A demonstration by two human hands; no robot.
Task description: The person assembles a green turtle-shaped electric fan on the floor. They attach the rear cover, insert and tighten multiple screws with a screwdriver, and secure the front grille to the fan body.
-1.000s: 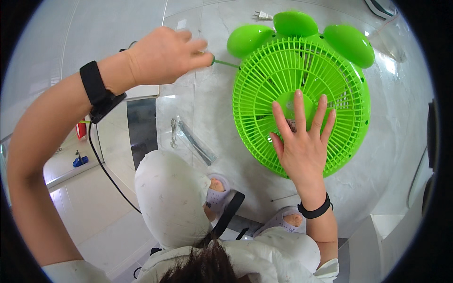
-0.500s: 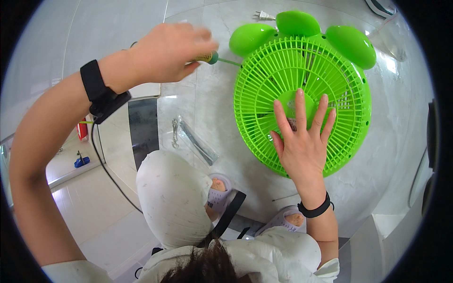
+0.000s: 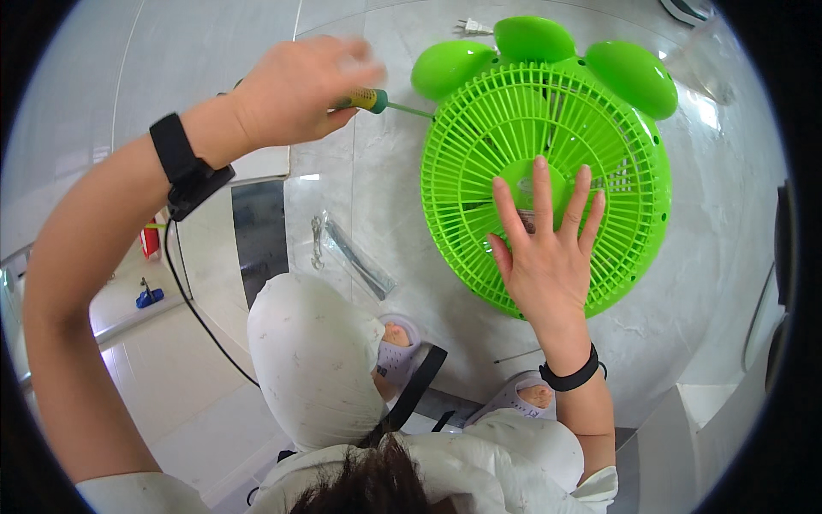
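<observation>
Nearest the person, two knees in white trousers (image 3: 312, 360) and feet in pale slippers (image 3: 396, 349) sit at the near edge of the round bright green plastic fan (image 3: 548, 167), which lies flat, grille up, on the pale marbled stone floor (image 3: 668, 343). A clear plastic bag holding small metal parts (image 3: 347, 253) lies on the floor to the left of the fan, near the knees. The right hand (image 3: 548, 248) rests on the fan's grille over its centre, fingers spread and palm down, a black band on the wrist. Farther off, the left hand (image 3: 295, 90) is closed around the green and yellow handle of a screwdriver (image 3: 381, 101), whose thin shaft points at the fan's upper left rim, beside one of three rounded green feet. A white power plug (image 3: 469, 27) lies just beyond the fan.
</observation>
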